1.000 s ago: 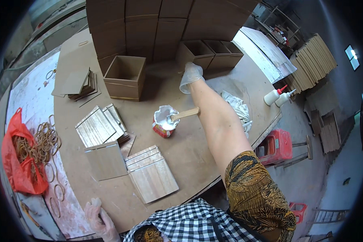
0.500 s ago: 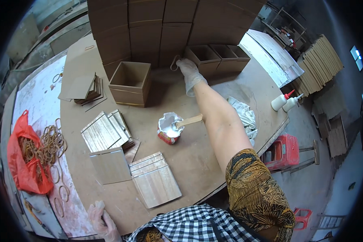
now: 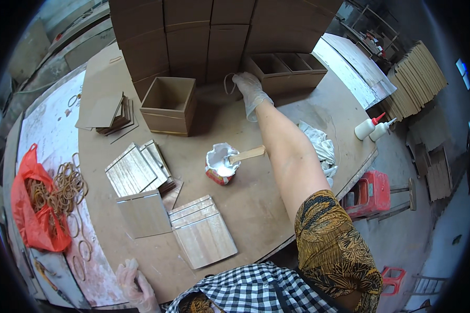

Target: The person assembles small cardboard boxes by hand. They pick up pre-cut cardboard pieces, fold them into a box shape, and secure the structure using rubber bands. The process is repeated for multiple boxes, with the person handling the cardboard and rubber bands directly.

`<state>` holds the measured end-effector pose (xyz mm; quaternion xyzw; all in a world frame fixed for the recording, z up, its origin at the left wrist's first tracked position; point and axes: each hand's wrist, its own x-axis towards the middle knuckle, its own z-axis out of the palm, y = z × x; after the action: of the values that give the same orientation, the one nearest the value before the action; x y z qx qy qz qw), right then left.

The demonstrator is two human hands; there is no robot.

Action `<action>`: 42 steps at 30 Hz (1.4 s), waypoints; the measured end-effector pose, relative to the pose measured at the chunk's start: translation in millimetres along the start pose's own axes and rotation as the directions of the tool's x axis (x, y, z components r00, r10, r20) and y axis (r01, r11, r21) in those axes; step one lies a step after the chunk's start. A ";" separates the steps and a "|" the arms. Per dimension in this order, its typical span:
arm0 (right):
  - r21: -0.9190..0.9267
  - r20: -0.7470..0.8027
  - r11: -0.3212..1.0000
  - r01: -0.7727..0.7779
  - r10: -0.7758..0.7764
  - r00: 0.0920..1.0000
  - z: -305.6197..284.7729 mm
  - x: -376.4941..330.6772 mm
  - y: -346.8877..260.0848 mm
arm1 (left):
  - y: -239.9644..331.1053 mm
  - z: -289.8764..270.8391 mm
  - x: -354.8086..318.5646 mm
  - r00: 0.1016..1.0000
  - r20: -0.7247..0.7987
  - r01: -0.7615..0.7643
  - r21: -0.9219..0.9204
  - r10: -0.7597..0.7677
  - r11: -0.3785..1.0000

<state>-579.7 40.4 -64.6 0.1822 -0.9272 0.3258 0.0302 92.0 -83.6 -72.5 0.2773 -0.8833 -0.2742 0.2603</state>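
Note:
My right hand (image 3: 251,93), in a thin clear glove, reaches far across the table to the left end of a row of open brown boxes (image 3: 292,81). Its fingers are closed, and a thin rubber band (image 3: 229,83) loops out beside the fingertips. Whether the hand also touches the box is hard to see. My left hand (image 3: 136,286), gloved too, lies at the front edge of the table with fingers loosely bent and apart, holding nothing. Nearest to it are a stack of grooved wooden panels (image 3: 206,235) and a flat grey panel (image 3: 143,214).
A torn tub of white glue (image 3: 222,164) with a wooden stick (image 3: 248,154) stands mid-table. Around it are an open box (image 3: 167,115), thin boards (image 3: 107,115), a cloth (image 3: 318,146) and glue bottles (image 3: 365,129). A red bag (image 3: 26,208) holds rubber bands. Stacked boxes (image 3: 188,47) rise behind.
The view has shifted slightly. My right hand and the row of boxes appear a little farther right; the rubber band stays beside the fingers. My left hand stays at the edge.

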 end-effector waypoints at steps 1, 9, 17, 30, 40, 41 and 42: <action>-0.064 0.030 0.998 -0.009 0.011 1.000 -3.3 2.6 5.2 | 0.7 1.4 2.4 1.000 0.010 -0.003 -0.004 0.003 1.000; 0.420 0.367 0.884 -0.207 0.043 0.929 -63.6 -31.8 -62.1 | 18.0 -3.6 8.6 0.996 -0.033 -0.084 0.067 0.086 0.994; 0.454 0.159 0.847 0.276 -0.382 0.910 -138.2 -86.3 -168.4 | 23.0 -12.9 22.8 0.993 -0.097 -0.077 -0.038 0.073 0.996; 0.520 0.468 0.715 0.467 -0.696 0.544 -24.7 -280.0 -390.6 | -4.7 -5.6 -6.1 0.969 -0.247 -0.016 -0.187 -0.032 0.982; 0.679 0.156 0.598 0.424 -0.683 0.714 -76.5 -333.4 -305.5 | -6.7 -13.7 -9.4 0.943 -0.198 0.057 -0.692 -0.266 0.720; 0.674 0.086 0.573 0.466 -0.688 0.721 -90.9 -340.5 -282.4 | -6.5 -19.3 -1.4 0.962 -0.205 0.015 -0.619 -0.180 0.785; 0.669 0.044 0.559 0.490 -0.688 0.725 -101.0 -349.3 -259.1 | -6.7 -26.6 14.2 0.975 -0.201 -0.034 -0.539 -0.090 0.841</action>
<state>-168.0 26.8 107.4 0.5317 -0.6433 0.5471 -0.0639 100.5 -106.2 -53.3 0.2342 -0.7322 -0.4831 0.4190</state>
